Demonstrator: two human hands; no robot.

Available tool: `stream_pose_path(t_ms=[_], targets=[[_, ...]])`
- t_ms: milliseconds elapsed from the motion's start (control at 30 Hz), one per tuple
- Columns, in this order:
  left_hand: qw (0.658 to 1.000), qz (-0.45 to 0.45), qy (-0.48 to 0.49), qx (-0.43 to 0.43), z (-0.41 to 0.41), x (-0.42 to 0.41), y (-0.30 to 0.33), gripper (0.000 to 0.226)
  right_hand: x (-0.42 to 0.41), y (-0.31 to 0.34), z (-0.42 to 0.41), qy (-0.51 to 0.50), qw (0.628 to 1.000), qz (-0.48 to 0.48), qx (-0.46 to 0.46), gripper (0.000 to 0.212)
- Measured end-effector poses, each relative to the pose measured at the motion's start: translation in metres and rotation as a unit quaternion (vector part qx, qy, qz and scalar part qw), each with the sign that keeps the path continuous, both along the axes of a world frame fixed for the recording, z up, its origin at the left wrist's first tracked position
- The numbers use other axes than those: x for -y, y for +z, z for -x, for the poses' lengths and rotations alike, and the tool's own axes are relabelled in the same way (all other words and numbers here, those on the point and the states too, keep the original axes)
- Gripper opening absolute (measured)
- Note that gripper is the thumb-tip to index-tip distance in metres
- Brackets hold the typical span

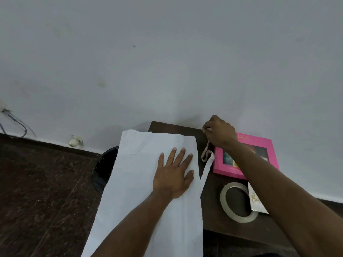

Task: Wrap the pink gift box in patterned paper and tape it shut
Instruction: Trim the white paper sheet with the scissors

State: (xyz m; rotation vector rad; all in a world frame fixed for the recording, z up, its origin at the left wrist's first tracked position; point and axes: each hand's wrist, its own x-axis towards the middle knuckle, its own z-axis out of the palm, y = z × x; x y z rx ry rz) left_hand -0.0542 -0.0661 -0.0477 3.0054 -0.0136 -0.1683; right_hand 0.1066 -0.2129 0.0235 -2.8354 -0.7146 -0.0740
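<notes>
Right forearm (259,175) hides part of pink box (259,145) — contents unclear.

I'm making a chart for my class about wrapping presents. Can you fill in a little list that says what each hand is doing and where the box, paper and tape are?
left hand: flat on the paper, fingers straight
right hand: pinching a thin paper strip torn along the sheet's right edge
paper: white side up on the dark table
pink box: right of the paper, unwrapped
tape roll: lying flat in front of the box
</notes>
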Motion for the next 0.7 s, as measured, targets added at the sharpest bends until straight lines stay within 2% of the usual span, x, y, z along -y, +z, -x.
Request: stream_pose_path(t_ms=[67, 233, 300, 367, 467, 533, 700], targets=[[1.0, -0.006, 0.001, 0.003, 0.0, 0.0, 0.0, 0.068, 0.009, 0.009, 0.01, 0.065, 0.997, 0.019, -0.034, 0.019], [1.0, -0.018, -0.002, -0.003, 0.0, 0.0, 0.0, 0.065, 0.033, 0.023, 0.046, 0.207, 0.955, 0.183, -0.105, 0.026], [1.0, -0.022, -0.003, -0.004, 0.0, -0.001, -0.001, 0.066, 0.037, 0.023, 0.06, 0.24, 0.931, 0.255, -0.101, 0.038], [1.0, -0.021, -0.002, -0.002, 0.0, -0.001, -0.002, 0.066, 0.039, 0.018, 0.069, 0.258, 0.921, 0.284, -0.064, 0.041], [1.0, -0.024, -0.003, -0.005, -0.001, -0.001, -0.001, 0.066, 0.036, 0.012, 0.076, 0.259, 0.929, 0.264, -0.022, 0.029], [1.0, -0.024, -0.003, -0.011, -0.001, -0.001, -0.001, 0.066, 0.033, 0.012, 0.081, 0.263, 0.936, 0.23, -0.038, 0.028], [1.0, -0.009, -0.005, -0.014, -0.001, -0.002, 0.001, 0.066, 0.038, 0.024, 0.084, 0.218, 0.972, 0.082, -0.035, 0.021]])
